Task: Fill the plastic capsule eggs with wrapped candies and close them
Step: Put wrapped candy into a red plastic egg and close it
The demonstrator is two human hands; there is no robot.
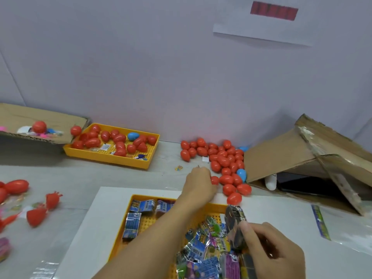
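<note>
Against the wall (141, 67), a grey table (84, 178)

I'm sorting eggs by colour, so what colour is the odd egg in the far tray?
Blue egg, among red ones in the far yellow tray; head view.

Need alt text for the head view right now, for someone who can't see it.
Left hand reaches to a red egg at the edge of the egg pile; right hand pinches a candy packet above the yellow tray of candies.
</note>
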